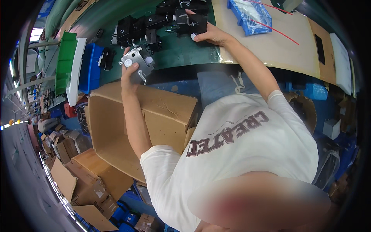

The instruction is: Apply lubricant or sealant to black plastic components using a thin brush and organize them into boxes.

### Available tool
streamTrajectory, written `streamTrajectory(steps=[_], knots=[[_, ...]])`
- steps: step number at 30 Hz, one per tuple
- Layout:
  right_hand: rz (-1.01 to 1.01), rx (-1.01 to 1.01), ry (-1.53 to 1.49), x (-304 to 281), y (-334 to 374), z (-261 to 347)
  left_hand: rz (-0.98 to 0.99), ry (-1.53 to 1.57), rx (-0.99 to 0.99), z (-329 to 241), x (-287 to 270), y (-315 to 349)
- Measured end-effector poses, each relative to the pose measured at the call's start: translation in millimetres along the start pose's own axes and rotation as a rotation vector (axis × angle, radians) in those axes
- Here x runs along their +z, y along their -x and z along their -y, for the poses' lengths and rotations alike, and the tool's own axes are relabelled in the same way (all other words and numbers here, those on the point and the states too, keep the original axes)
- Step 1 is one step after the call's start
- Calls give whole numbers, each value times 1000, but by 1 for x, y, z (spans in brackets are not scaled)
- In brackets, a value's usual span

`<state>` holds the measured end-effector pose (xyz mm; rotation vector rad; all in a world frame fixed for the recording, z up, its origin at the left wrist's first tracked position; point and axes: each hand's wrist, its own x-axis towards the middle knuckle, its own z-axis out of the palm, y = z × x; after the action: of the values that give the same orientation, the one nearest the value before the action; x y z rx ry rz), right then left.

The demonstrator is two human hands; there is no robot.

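Note:
My left hand (128, 77) is closed around a silver metal latch-like mechanism (139, 58) with white round caps and a bent wire lever. It is held up past the bench's front edge, above a cardboard box. At the far side, my right hand (210, 34) grips a black mechanism (198, 24) with metal fittings, its thumb by a white round cap. Several similar black mechanisms (131, 31) lie clustered on the green bench top (174, 54) between and beyond my hands. Part of the right fingers is hidden behind the black mechanism.
A large open cardboard box (112, 123) stands below the bench's front edge. Blue (89, 67) and green (66, 62) bins are at the left. To the right are a blue tray (250, 17) with plastic-wrapped contents, red thin rods (276, 31) and a dark flat object (319, 48).

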<state>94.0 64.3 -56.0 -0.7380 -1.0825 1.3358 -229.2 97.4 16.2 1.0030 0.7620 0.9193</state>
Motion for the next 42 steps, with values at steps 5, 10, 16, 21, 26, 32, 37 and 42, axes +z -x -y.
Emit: streamTrajectory(steps=[5, 10, 16, 21, 26, 32, 37, 42], knots=[[167, 96, 140, -4, -14, 2, 40, 5, -21, 0, -1, -9], [192, 210, 103, 13, -23, 1, 51, 34, -18, 3, -8, -20], [209, 259, -40, 23, -32, -1, 12, 181, -48, 7, -19, -30], [118, 260, -356, 27, -40, -24, 64, 297, -103, 11, -16, -32], [45, 295, -583, 34, -42, -32, 111, 340, -137, 15, -18, -33], [60, 249, -641, 34, -26, -29, -42, 215, -153, 22, -23, -29], [89, -10, -614, 27, 30, 7, 16, 44, -243, 10, 18, -20], [-145, -225, -512, 11, 104, 36, 318, -101, -179, -6, 111, -1]])
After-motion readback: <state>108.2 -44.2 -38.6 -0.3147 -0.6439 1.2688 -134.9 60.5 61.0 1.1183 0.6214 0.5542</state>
